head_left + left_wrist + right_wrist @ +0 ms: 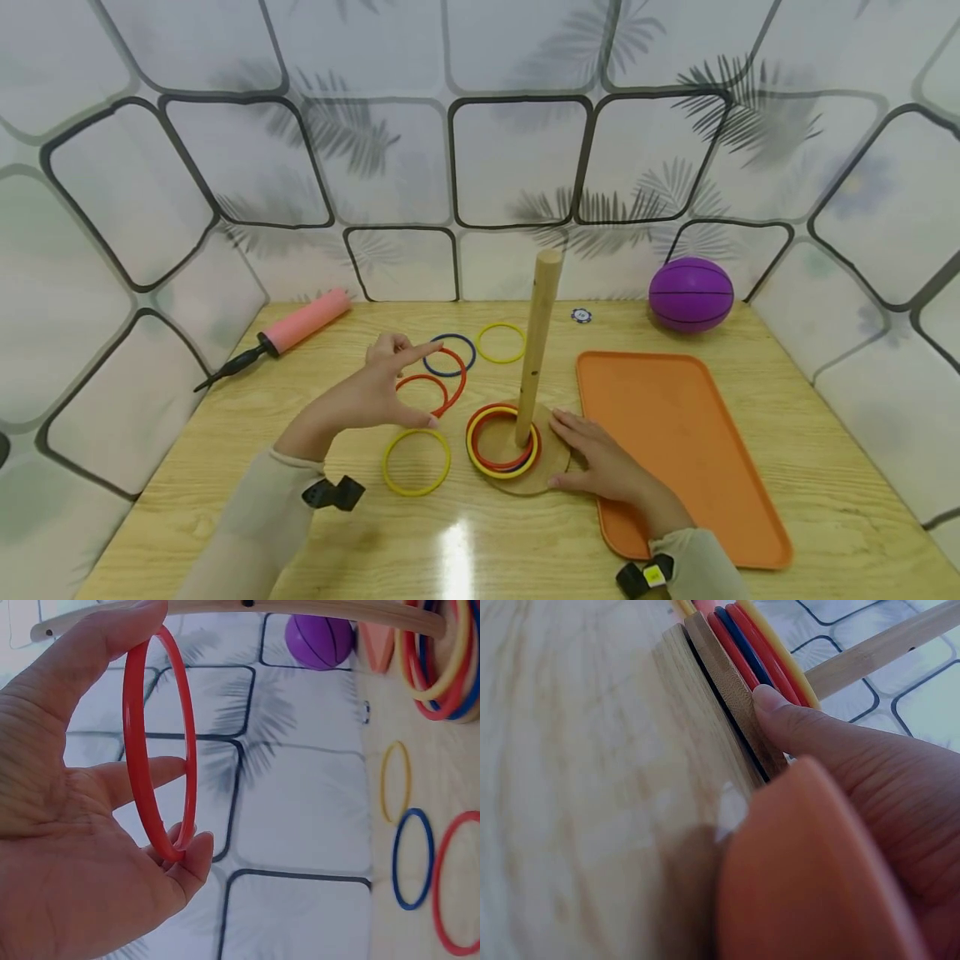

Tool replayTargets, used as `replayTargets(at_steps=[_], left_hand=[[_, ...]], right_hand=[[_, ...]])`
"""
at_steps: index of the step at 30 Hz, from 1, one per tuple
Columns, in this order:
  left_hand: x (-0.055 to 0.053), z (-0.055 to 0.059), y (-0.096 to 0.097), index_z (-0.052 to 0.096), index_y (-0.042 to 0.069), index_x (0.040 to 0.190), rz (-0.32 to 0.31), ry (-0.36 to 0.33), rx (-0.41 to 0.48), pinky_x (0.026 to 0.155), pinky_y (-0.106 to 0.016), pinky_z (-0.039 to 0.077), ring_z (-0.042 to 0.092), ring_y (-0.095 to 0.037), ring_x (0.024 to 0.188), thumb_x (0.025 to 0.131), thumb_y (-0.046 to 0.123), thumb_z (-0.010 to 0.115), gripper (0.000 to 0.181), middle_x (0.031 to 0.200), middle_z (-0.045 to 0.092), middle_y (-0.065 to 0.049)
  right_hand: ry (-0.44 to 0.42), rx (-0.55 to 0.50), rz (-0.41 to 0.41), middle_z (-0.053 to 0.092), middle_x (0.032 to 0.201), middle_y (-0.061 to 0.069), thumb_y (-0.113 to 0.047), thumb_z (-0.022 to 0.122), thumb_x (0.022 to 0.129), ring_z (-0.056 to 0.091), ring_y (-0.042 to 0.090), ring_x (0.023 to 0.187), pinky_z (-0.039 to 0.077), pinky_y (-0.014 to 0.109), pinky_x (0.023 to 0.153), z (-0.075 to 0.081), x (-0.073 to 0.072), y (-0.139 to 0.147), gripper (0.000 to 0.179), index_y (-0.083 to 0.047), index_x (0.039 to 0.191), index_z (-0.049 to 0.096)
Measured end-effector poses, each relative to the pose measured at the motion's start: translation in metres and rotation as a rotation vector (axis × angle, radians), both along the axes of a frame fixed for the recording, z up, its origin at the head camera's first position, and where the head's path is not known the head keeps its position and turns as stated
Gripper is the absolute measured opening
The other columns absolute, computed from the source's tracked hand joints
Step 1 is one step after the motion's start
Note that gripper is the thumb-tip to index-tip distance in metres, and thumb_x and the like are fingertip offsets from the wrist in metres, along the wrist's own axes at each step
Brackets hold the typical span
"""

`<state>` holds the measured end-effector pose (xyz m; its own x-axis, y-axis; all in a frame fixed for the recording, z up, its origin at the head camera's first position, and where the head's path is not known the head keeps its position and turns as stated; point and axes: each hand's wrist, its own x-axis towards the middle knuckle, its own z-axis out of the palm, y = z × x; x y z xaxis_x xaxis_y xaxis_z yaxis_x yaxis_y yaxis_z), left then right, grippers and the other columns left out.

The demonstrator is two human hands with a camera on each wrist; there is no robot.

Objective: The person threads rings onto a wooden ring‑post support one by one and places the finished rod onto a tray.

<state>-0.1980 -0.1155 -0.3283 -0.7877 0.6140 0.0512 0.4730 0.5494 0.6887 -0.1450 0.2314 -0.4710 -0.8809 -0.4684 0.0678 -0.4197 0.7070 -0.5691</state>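
Note:
My left hand (378, 383) holds a red ring (136, 735) upright between thumb and fingertips, above the table left of a wooden ring stand (538, 342). This stand has a tall round post on a disc base (557, 454). Several red, blue and yellow rings (505, 477) lie stacked around the foot of the post. My right hand (603, 462) grips the right rim of the base, its thumb (772, 701) against the edge beside the stack. Beneath the left hand a second red ring (420, 377) lies flat. A yellow ring (417, 494) lies nearer the front.
Behind the hands lie a blue ring (474, 354) and another yellow ring (526, 342). An orange tray (675, 433) occupies the right side, partly under the right wrist. A purple ball (690, 294), a small round chip (581, 316) and a pink pump (307, 321) are near the back wall.

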Motion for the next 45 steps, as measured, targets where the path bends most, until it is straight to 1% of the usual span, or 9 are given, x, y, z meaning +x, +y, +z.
replayTargets(at_steps=[8, 11, 16, 18, 23, 28, 34, 39, 45], left_hand=[[-0.001, 0.035, 0.011, 0.039, 0.011, 0.145, -0.052, 0.094, -0.051, 0.079, -0.04, 0.031, 0.024, -0.029, 0.101, 0.069, 0.028, 0.085, 0.091, 0.105, 0.026, -0.01], [-0.001, 0.044, 0.013, 0.038, 0.012, 0.146, -0.061, 0.098, -0.057, 0.079, -0.04, 0.031, 0.024, -0.028, 0.102, 0.069, 0.028, 0.085, 0.091, 0.106, 0.025, -0.009], [0.001, 0.058, 0.016, 0.038, 0.013, 0.146, -0.045, 0.075, -0.046, 0.078, -0.04, 0.032, 0.024, -0.028, 0.103, 0.07, 0.029, 0.085, 0.091, 0.106, 0.023, -0.009], [0.002, 0.065, 0.018, 0.039, 0.014, 0.146, -0.034, 0.081, -0.043, 0.078, -0.04, 0.032, 0.024, -0.028, 0.102, 0.07, 0.029, 0.085, 0.09, 0.106, 0.023, -0.01], [0.006, 0.089, 0.023, 0.039, 0.016, 0.146, -0.015, 0.11, -0.051, 0.077, -0.038, 0.033, 0.028, -0.027, 0.1, 0.069, 0.028, 0.085, 0.09, 0.107, 0.023, -0.01], [0.009, 0.111, 0.029, 0.037, 0.013, 0.147, -0.02, 0.142, -0.038, 0.077, -0.037, 0.03, 0.025, -0.027, 0.099, 0.07, 0.025, 0.084, 0.091, 0.106, 0.021, -0.01], [0.012, 0.129, 0.037, 0.035, 0.013, 0.148, -0.026, 0.172, -0.034, 0.077, -0.036, 0.03, 0.028, -0.026, 0.095, 0.072, 0.024, 0.083, 0.091, 0.103, 0.02, -0.009], [0.013, 0.146, 0.043, 0.035, 0.016, 0.148, -0.029, 0.197, -0.049, 0.079, -0.037, 0.031, 0.029, -0.026, 0.099, 0.072, 0.026, 0.083, 0.09, 0.108, 0.02, -0.01], [0.016, 0.16, 0.06, 0.033, 0.018, 0.149, -0.033, 0.22, -0.05, 0.081, -0.036, 0.033, 0.027, -0.024, 0.103, 0.07, 0.028, 0.085, 0.095, 0.111, 0.021, -0.009]], right_hand=[[0.006, -0.002, -0.004, 0.029, 0.151, 0.017, -0.048, 0.072, 0.079, 0.024, 0.038, 0.138, 0.015, 0.056, 0.109, -0.001, 0.0, 0.0, 0.088, 0.0, 0.144, 0.037], [0.005, -0.008, -0.005, 0.029, 0.151, 0.017, -0.047, 0.072, 0.078, 0.023, 0.038, 0.138, 0.015, 0.056, 0.109, -0.001, 0.001, 0.0, 0.088, 0.001, 0.143, 0.037], [0.002, -0.011, -0.004, 0.029, 0.151, 0.018, -0.047, 0.072, 0.078, 0.024, 0.038, 0.138, 0.014, 0.056, 0.109, -0.001, 0.002, 0.001, 0.088, 0.001, 0.143, 0.037], [0.0, -0.01, -0.005, 0.029, 0.151, 0.018, -0.048, 0.072, 0.078, 0.024, 0.038, 0.138, 0.014, 0.056, 0.109, -0.001, 0.001, 0.001, 0.088, 0.001, 0.144, 0.037], [-0.004, -0.007, 0.0, 0.029, 0.151, 0.017, -0.048, 0.071, 0.079, 0.023, 0.038, 0.138, 0.014, 0.056, 0.109, -0.002, 0.0, 0.001, 0.088, 0.0, 0.144, 0.037], [-0.01, -0.008, 0.003, 0.028, 0.151, 0.017, -0.049, 0.071, 0.079, 0.023, 0.038, 0.139, 0.014, 0.056, 0.109, -0.002, 0.0, 0.001, 0.088, 0.0, 0.144, 0.037], [0.006, -0.01, 0.008, 0.03, 0.15, 0.018, -0.046, 0.072, 0.079, 0.024, 0.039, 0.138, 0.014, 0.056, 0.109, -0.001, 0.001, 0.0, 0.087, 0.001, 0.143, 0.038], [0.005, -0.008, 0.01, 0.03, 0.15, 0.018, -0.046, 0.072, 0.079, 0.024, 0.039, 0.138, 0.014, 0.056, 0.109, -0.002, 0.0, -0.001, 0.087, 0.001, 0.144, 0.037], [0.022, -0.01, 0.009, 0.031, 0.149, 0.02, -0.045, 0.072, 0.08, 0.025, 0.041, 0.137, 0.016, 0.058, 0.108, -0.002, 0.0, -0.001, 0.086, 0.002, 0.143, 0.038]])
